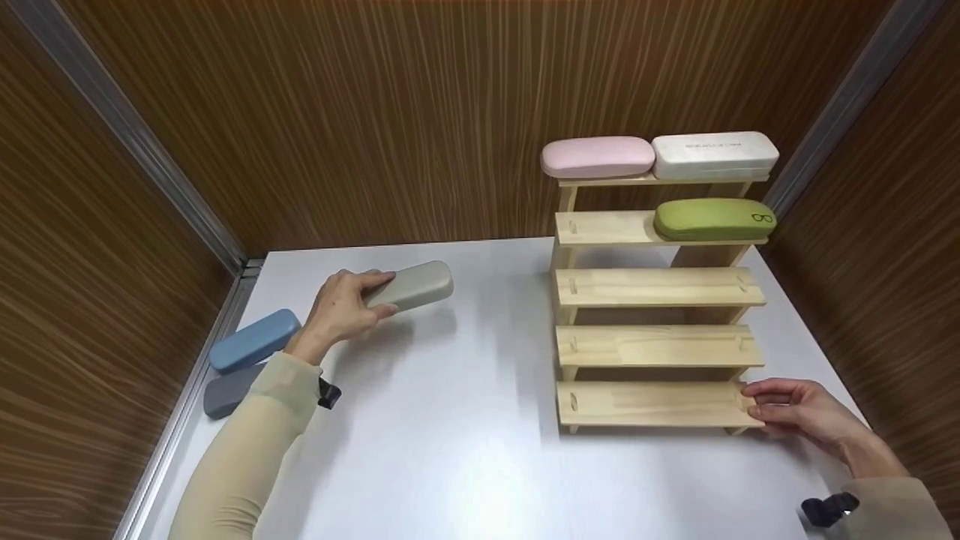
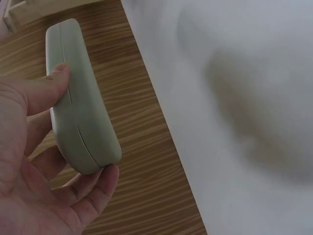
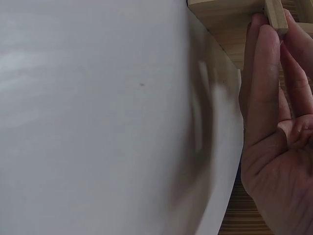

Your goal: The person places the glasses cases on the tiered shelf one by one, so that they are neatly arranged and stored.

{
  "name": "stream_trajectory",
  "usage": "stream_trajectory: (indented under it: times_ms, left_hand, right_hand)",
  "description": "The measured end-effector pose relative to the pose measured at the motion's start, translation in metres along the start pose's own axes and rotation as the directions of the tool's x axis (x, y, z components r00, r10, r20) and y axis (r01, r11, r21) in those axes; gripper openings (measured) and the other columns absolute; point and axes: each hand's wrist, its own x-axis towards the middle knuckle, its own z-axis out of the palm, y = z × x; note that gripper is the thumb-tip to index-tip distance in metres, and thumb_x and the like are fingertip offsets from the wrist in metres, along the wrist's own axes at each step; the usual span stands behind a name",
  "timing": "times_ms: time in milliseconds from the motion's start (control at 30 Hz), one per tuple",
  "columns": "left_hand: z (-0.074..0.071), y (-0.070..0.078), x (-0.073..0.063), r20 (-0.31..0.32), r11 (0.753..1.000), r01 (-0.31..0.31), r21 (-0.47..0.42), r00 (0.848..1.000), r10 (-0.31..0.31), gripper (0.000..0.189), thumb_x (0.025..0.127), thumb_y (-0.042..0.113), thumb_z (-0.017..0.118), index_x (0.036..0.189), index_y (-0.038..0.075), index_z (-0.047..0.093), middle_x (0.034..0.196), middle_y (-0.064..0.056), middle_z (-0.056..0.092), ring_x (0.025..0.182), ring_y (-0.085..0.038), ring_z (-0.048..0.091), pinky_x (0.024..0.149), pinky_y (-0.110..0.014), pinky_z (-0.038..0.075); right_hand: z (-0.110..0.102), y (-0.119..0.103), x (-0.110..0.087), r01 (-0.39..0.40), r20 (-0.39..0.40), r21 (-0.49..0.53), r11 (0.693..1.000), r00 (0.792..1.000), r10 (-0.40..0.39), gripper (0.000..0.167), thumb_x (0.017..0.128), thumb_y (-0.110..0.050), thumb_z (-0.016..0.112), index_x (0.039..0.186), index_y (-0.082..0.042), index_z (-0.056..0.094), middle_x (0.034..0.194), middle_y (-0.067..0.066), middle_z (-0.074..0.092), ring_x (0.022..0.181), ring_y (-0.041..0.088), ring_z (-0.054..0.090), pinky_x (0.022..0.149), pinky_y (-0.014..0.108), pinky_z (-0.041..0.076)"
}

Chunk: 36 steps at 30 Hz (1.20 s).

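Note:
My left hand (image 1: 343, 307) grips a pale grey-green glasses case (image 1: 418, 285) by one end, above the white table with its shadow beneath. In the left wrist view the thumb lies across the seam of the case (image 2: 83, 103), and fingers curl under its near end. At the lower right, my right hand (image 1: 814, 420) pinches the right end of the lowest shelf of a stepped wooden rack (image 1: 652, 405). The right wrist view has that board end (image 3: 277, 19) between thumb and fingers.
On the rack's top shelf sit a pink case (image 1: 598, 157) and a white case (image 1: 716, 155); a green case (image 1: 712, 219) lies one shelf lower, at right. A blue case (image 1: 255, 341) and a dark grey case (image 1: 229, 391) lie by the table's left edge. Wood-grain walls (image 1: 375, 127) enclose the table.

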Motion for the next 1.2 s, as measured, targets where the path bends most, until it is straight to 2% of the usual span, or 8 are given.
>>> stream_trajectory:
  times_ms: [433, 600, 1033, 1200]
  left_hand:
    - [0.001, 0.036, 0.001, -0.052, 0.994, -0.109, -0.015, 0.993, 0.108, 0.056, 0.091, 0.033, 0.092, 0.144, 0.022, 0.078, 0.151, -0.006, 0.076, 0.116, -0.032, 0.068, 0.098, -0.044, 0.048]
    - [0.001, 0.05, 0.001, -0.057, 0.988, -0.154, -0.012, 0.987, 0.153, 0.055, 0.09, 0.034, 0.092, 0.142, 0.023, 0.08, 0.151, -0.006, 0.075, 0.119, -0.033, 0.067, 0.102, -0.049, 0.051]
    - [0.0, 0.07, 0.006, -0.061, 0.979, -0.205, -0.016, 0.977, 0.203, 0.053, 0.092, 0.036, 0.09, 0.143, 0.024, 0.079, 0.152, -0.009, 0.075, 0.128, -0.035, 0.068, 0.109, -0.054, 0.052]
    - [0.001, 0.077, 0.008, -0.065, 0.975, -0.221, -0.024, 0.973, 0.219, 0.053, 0.092, 0.036, 0.091, 0.143, 0.025, 0.079, 0.153, -0.008, 0.074, 0.13, -0.036, 0.067, 0.11, -0.055, 0.052]
  right_hand:
    - [0.0, -0.001, 0.0, -0.007, -0.004, 0.01, 1.0, 1.0, 0.007, 0.045, 0.105, 0.014, 0.062, 0.122, -0.021, 0.086, 0.118, -0.014, 0.086, 0.097, 0.002, 0.081, 0.077, 0.023, 0.068]
    - [0.0, -0.002, 0.0, -0.01, 0.0, 0.011, 1.0, 1.0, 0.01, 0.045, 0.106, 0.013, 0.062, 0.122, -0.021, 0.086, 0.12, -0.015, 0.086, 0.097, 0.002, 0.081, 0.077, 0.023, 0.068]
    - [0.003, -0.003, 0.001, -0.043, -0.045, -0.017, 0.999, 0.998, 0.043, 0.042, 0.105, 0.01, 0.065, 0.119, -0.023, 0.087, 0.114, -0.015, 0.086, 0.095, 0.001, 0.08, 0.075, 0.022, 0.067]
    - [0.001, -0.002, 0.0, -0.043, -0.031, -0.003, 0.999, 0.999, 0.043, 0.043, 0.106, 0.011, 0.064, 0.12, -0.023, 0.086, 0.117, -0.016, 0.086, 0.096, 0.001, 0.081, 0.077, 0.022, 0.068]
